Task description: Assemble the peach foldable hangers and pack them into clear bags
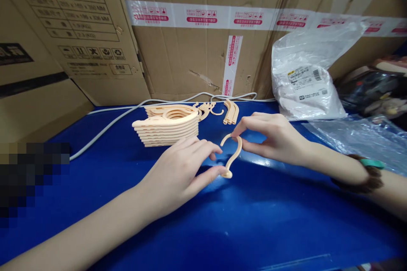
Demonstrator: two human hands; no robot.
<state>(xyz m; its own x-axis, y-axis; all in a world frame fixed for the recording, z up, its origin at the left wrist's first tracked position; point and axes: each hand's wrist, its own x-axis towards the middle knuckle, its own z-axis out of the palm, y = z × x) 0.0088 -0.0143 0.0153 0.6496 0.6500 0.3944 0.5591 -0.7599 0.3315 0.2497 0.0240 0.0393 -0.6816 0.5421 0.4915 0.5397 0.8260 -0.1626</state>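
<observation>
A cream plastic hanger hook (237, 152) is held in the air over the blue table. My right hand (270, 135) pinches the hook's curved top between thumb and fingers. The thumb of my left hand (187, 173) touches the round base of the hook, while its index finger curls toward the hook's stem. Just beyond my left hand lies a stack of cream hanger parts (165, 131), several layers high. Farther back, more loose hooks (206, 111) and a small group of curved arm pieces (231, 111) rest on the table.
Large cardboard boxes (197, 55) stand along the back edge of the blue table (241, 224). A white cable (108, 129) runs across the back left. At the right are a filled white plastic bag (307, 80) and a clear plastic sheet (365, 135).
</observation>
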